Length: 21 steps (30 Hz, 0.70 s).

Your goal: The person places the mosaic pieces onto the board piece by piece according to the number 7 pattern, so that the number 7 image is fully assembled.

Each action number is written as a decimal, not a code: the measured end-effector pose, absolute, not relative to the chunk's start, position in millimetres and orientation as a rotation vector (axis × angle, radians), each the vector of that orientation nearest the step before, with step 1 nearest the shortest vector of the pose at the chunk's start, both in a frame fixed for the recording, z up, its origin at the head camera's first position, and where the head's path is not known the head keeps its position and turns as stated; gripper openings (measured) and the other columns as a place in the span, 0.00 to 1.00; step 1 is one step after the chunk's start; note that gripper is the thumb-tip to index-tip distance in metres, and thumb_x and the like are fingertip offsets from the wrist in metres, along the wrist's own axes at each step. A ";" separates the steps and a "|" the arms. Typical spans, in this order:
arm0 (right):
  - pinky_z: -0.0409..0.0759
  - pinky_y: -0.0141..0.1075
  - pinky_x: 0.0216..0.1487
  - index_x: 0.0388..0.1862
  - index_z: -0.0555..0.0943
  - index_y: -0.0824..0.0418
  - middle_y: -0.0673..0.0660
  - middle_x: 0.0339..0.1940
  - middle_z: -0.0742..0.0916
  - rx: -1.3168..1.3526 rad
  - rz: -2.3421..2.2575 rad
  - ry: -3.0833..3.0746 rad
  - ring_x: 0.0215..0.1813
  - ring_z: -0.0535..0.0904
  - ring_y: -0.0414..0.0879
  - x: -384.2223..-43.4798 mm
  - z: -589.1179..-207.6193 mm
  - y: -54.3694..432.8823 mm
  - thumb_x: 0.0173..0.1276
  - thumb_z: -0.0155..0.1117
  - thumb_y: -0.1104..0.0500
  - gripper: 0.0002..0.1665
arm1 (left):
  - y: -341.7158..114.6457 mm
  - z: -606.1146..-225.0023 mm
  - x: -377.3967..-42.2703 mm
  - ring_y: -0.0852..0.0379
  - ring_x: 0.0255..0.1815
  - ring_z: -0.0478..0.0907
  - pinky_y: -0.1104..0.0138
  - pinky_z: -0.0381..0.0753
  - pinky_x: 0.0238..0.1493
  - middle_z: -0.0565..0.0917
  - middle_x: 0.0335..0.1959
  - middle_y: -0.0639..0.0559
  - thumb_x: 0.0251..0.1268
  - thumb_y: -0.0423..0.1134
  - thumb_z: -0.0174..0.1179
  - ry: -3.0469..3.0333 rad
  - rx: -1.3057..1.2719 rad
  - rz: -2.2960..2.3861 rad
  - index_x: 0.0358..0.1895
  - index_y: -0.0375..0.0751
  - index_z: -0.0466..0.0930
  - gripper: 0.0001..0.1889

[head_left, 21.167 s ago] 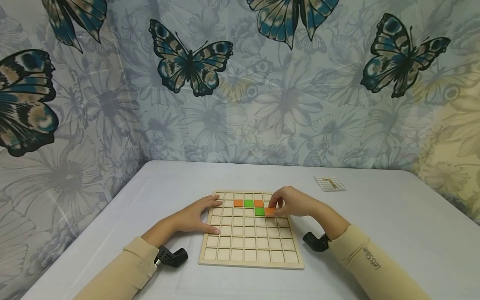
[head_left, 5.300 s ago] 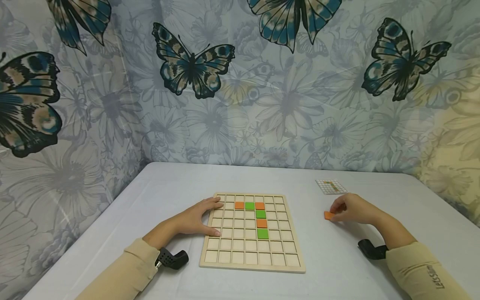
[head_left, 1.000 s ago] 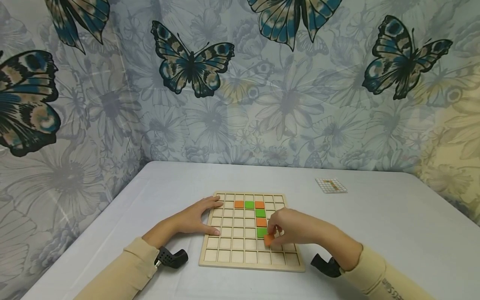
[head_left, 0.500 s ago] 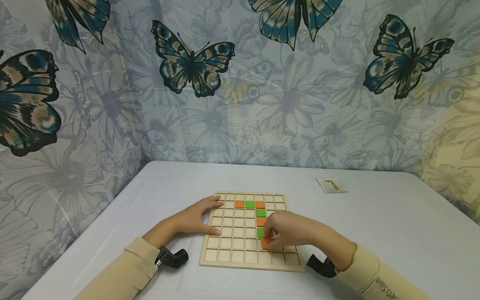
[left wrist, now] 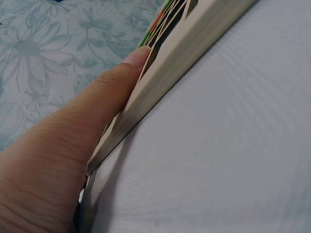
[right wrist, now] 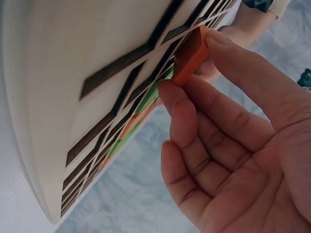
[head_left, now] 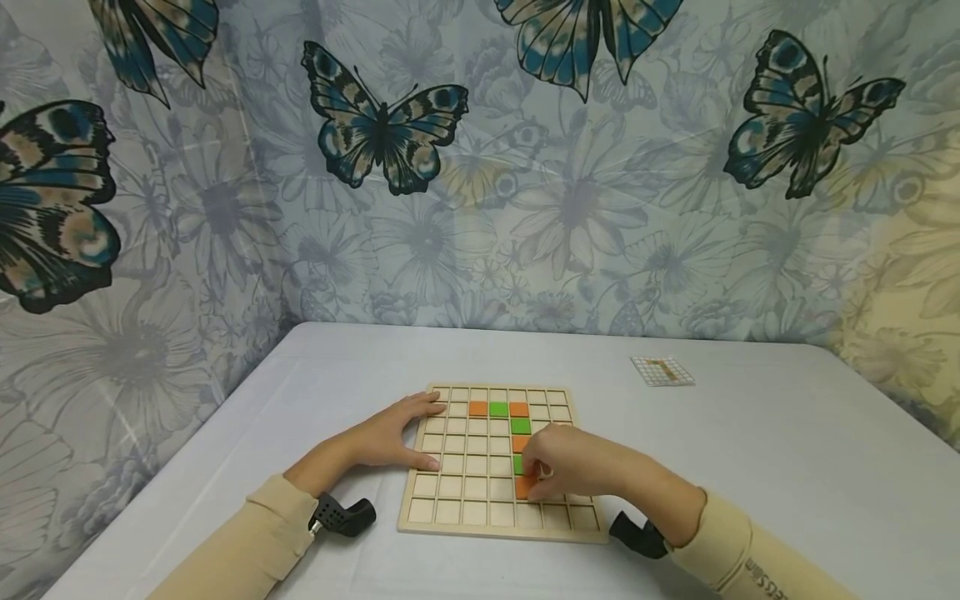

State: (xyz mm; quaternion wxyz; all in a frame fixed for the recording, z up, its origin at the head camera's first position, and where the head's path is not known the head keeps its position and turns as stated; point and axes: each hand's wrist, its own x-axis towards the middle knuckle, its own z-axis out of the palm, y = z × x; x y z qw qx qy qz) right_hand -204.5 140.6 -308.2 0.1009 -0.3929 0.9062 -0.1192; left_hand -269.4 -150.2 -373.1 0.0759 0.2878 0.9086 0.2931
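Note:
A pale wooden grid board (head_left: 457,527) lies on the table. Orange and green square tiles sit in its cells, with an orange tile (head_left: 478,409) leftmost in a short row and a green tile (head_left: 521,426) in the column running toward me. My right hand (head_left: 581,458) pinches another orange tile (right wrist: 191,56) between thumb and fingers, just below the nearest green tile. In the right wrist view that tile is tilted against the grid. My left hand (head_left: 386,432) rests on the board's left edge, fingers and thumb spread; its thumb (left wrist: 112,87) lies over the rim.
A small card (head_left: 663,372) printed with a grid and a coloured pattern lies at the back right of the white table (head_left: 750,450). A butterfly-patterned cloth (head_left: 570,208) hangs behind. Black wrist cameras sit on both forearms.
Since the oldest frame, orange and green tiles have lengthened the column. My right hand fetched an orange tile from the table's right side, then edged left into the column. My left hand stays put.

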 end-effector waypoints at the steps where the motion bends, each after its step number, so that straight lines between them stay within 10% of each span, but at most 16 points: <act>1: 0.72 0.25 0.29 0.27 0.82 0.56 0.40 0.22 0.79 -1.162 -0.355 2.674 0.27 0.69 0.32 -204.7 -308.2 140.3 0.54 0.72 0.57 0.06 | -150.3 -373.0 -269.3 0.45 0.76 0.44 0.43 0.48 0.71 0.53 0.75 0.54 0.43 0.61 0.70 2.725 0.860 0.877 0.69 0.54 0.62 0.46; 21: 0.72 0.25 0.30 0.28 0.83 0.57 0.41 0.23 0.80 -1.154 -0.305 2.682 0.27 0.70 0.32 -207.0 -305.9 135.2 0.52 0.73 0.57 0.07 | -150.2 -373.9 -270.0 0.44 0.76 0.43 0.42 0.47 0.71 0.53 0.75 0.54 0.43 0.60 0.70 2.725 0.864 0.879 0.69 0.54 0.62 0.46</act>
